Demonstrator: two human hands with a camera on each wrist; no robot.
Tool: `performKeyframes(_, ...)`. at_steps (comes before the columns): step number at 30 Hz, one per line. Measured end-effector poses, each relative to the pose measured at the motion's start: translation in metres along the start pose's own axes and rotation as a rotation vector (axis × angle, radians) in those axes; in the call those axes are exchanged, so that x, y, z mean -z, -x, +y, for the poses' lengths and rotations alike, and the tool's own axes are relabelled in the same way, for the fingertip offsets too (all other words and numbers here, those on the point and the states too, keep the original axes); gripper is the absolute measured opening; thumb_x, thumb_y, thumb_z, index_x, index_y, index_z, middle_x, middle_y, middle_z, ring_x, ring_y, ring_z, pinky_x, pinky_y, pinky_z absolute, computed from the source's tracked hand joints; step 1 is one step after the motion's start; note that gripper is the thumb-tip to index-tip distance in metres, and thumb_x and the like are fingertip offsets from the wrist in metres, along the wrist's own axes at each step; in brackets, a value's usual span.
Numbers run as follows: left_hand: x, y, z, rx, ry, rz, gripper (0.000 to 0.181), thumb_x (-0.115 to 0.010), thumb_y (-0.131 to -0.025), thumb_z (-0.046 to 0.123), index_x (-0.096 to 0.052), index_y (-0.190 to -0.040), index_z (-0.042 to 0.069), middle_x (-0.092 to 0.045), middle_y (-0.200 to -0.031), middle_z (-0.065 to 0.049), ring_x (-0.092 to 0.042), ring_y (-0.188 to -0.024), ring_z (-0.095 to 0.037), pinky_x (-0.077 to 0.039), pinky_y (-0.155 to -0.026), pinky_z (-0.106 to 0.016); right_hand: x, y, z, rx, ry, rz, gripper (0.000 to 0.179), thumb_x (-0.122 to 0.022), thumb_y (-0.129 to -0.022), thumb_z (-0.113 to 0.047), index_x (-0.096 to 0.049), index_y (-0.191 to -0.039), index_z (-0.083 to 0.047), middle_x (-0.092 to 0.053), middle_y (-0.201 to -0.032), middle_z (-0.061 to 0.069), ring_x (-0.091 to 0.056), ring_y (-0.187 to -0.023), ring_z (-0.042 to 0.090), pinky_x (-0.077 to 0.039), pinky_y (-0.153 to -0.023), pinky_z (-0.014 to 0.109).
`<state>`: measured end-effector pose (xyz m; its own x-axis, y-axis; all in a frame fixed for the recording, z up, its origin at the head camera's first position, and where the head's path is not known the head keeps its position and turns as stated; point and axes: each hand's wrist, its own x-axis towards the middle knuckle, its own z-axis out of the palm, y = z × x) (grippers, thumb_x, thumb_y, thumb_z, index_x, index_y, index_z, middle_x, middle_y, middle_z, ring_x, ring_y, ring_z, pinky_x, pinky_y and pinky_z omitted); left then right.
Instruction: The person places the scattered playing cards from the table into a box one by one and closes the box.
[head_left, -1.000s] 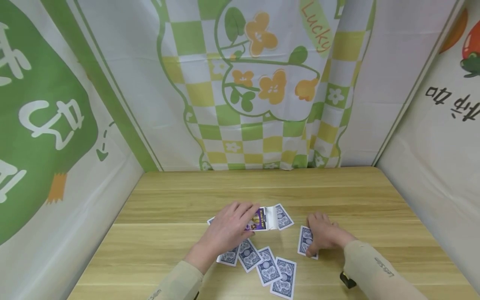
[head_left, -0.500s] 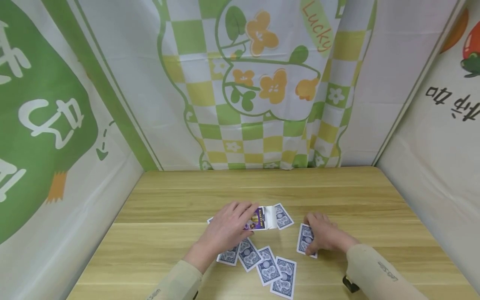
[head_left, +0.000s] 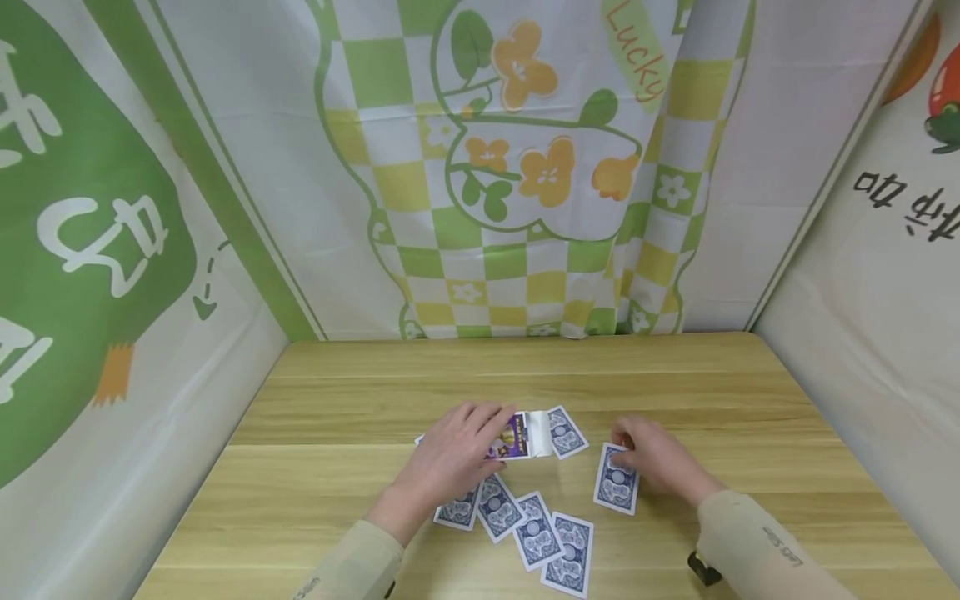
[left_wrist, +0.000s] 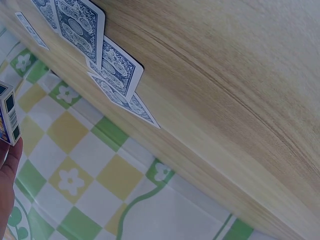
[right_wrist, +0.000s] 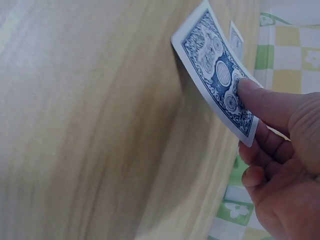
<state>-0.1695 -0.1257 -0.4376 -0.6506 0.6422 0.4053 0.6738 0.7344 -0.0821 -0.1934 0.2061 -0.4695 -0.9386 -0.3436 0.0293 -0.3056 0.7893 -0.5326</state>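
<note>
My right hand pinches a blue-backed playing card at its far end, thumb on top and fingers beneath. In the right wrist view that card is bent and its pinched end is raised off the wood. My left hand grips a purple card box, its white flap standing open towards the right. Only the end of the box shows in the left wrist view, with part of the left hand below it.
Several face-down playing cards lie overlapping in front of the box. Another playing card lies by the flap, and a card corner peeks out left of the left hand. A patterned curtain hangs behind the wooden table.
My right hand has shifted from gripping the card along its right side to pinching its far end, and the thumb has moved up the card. The left hand and box have barely moved.
</note>
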Motion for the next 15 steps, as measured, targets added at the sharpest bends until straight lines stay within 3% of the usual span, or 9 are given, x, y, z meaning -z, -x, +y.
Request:
performKeyframes(5,0.0,0.001,-0.001,0.011,0.011,-0.006,0.083,-0.085,-0.082,0.038,-0.046,-0.152,0.013,-0.058,-0.139,-0.003,-0.057,-0.118,-0.021,-0.053,-0.103,-0.036,0.009,-0.002,-0.001,-0.025,-0.057,-0.016,0.014,-0.078,-0.084,-0.003,-0.065,-0.083,-0.01,-0.058,-0.077,-0.002,-0.052,-0.072,0.013,-0.048,-0.061,0.025)
performKeyframes(15,-0.001,0.001,-0.003,0.009,0.012,0.002,0.084,-0.086,-0.081,0.036,-0.047,-0.152,0.014,-0.059,-0.138,-0.002,-0.058,-0.117,-0.02,-0.054,-0.101,-0.035,0.028,-0.001,0.003,0.016,-0.188,-0.063,0.012,-0.078,-0.086,-0.009,-0.067,-0.084,-0.01,-0.063,-0.078,-0.003,-0.057,-0.073,0.013,-0.051,-0.062,0.023)
